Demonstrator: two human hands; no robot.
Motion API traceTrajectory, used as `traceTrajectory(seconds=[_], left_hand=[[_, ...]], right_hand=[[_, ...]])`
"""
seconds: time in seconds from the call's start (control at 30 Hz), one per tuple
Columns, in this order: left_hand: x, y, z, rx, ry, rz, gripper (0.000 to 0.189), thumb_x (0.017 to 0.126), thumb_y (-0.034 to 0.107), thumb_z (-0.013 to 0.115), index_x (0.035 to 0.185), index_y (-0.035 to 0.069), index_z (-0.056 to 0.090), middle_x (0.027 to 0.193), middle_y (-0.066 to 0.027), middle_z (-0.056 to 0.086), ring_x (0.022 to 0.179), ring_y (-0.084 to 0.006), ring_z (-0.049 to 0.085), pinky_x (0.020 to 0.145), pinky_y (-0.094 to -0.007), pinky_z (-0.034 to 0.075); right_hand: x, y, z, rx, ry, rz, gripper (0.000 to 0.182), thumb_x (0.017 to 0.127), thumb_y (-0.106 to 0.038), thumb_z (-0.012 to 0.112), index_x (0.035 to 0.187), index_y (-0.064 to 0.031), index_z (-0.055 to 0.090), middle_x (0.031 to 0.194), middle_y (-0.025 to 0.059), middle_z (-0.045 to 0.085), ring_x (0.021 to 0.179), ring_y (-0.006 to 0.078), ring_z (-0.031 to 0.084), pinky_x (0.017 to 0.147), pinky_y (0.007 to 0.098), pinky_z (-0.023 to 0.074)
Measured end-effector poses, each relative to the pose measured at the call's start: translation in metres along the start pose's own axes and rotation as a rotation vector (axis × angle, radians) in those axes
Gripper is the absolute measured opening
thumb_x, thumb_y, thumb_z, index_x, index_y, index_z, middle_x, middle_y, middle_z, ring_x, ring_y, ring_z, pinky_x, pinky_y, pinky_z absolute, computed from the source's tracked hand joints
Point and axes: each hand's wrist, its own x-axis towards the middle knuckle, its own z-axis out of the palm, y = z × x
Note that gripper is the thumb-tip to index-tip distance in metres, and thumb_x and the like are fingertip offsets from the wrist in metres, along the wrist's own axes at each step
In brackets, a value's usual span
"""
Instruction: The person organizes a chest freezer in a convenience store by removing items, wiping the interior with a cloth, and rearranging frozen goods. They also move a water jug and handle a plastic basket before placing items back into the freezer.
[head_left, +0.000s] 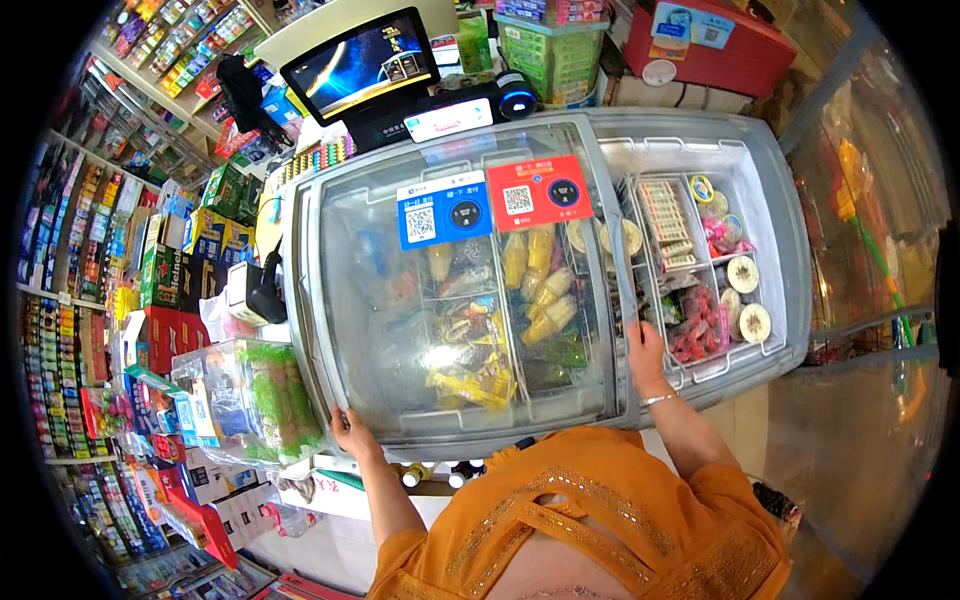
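Note:
A grey chest freezer (796, 247) stretches in front of me, its sliding glass lid (375, 330) covering the left and middle. My right hand (646, 352), with a bracelet at the wrist, grips the right edge of this lid. At the front left corner, the fingers of my left hand (351, 433) curl on the frame. Uncovered wire baskets on the right hold stacked wrapped bars (664, 225), red packets (694, 326) and round-topped tubs (754, 322). Through the glass, wrapped ice cream cones (551, 300) and yellow packets (472, 379) show. A blue card (444, 210) and a red card (540, 193) with printed codes lie on the lid.
A screen (360, 64) and a green-sided container (551, 64) stand behind the freezer. To the left are a clear plastic box with green-and-brown contents (277, 397), a white-and-black device (251, 292), beer cartons (161, 274) and packed shelves (56, 375). Transparent curtain strips (847, 450) hang at right.

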Motion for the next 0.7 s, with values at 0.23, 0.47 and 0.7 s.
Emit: traceTrajectory(seconds=[0.23,0.47,0.7], left_hand=[[0.002,-0.001,-0.011,-0.045,-0.019,-0.079,0.039,0.090,0.006,0.058,0.127,-0.003,0.052,0.112,-0.0053,0.052,0.096,-0.0154,0.051,0.084,-0.0280,0.043],[-0.003,0.008,-0.008,-0.070,-0.052,-0.108,0.039,0.091,0.006,0.058,0.128,-0.004,0.051,0.113,-0.0071,0.056,0.097,-0.0150,0.052,0.086,-0.0272,0.043],[-0.005,-0.001,-0.008,-0.065,0.029,-0.053,0.036,0.090,0.004,0.058,0.125,-0.003,0.052,0.113,-0.0071,0.057,0.099,-0.0153,0.054,0.088,-0.0270,0.043]], right_hand=[[-0.001,0.003,0.000,0.058,-0.015,0.017,0.036,0.094,-0.021,0.056,0.067,-0.0033,0.039,0.062,-0.0014,0.031,0.061,0.0075,0.030,0.052,0.0270,0.0300],[-0.005,-0.007,0.000,0.136,-0.015,0.106,0.031,0.096,-0.020,0.054,0.070,-0.0040,0.044,0.066,-0.0035,0.035,0.064,0.0063,0.032,0.055,0.0251,0.0308],[-0.003,-0.003,-0.002,0.067,-0.040,0.103,0.031,0.097,-0.020,0.053,0.071,-0.0050,0.044,0.067,-0.0055,0.036,0.065,0.0061,0.031,0.056,0.0251,0.0306]])
